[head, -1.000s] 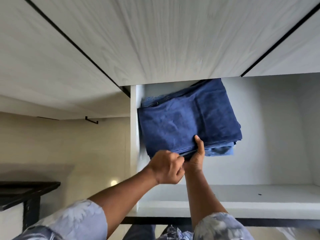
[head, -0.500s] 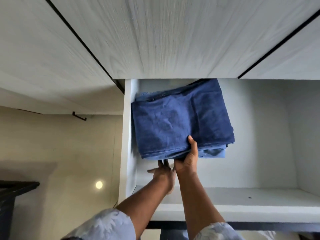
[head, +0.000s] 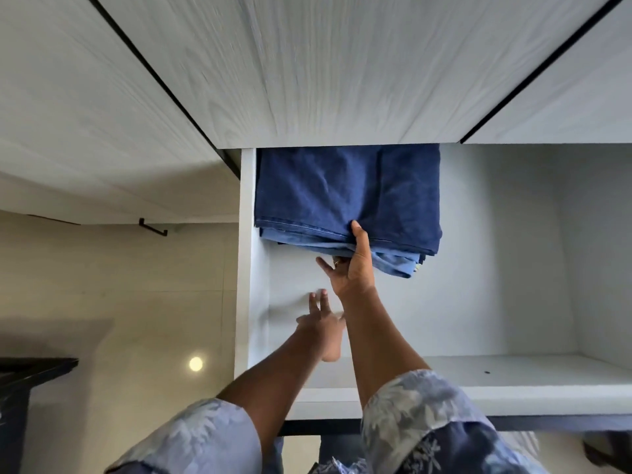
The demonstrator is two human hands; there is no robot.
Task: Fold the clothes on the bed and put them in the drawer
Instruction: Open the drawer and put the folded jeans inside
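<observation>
My right hand point(head: 355, 268) pinches the folded blue clothes point(head: 345, 193), squaring them into the drawer point(head: 247, 268) corner; my left hand point(head: 321, 333) hovers spread, empty.

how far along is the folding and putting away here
Done: a folded blue stack sits in the far left part of the open drawer. In hand: the right hand grips the stack's near edge, thumb on top, while the left hand hovers open, apart from the cloth. Left: let go and shut the drawer. The bed is out of view.
</observation>
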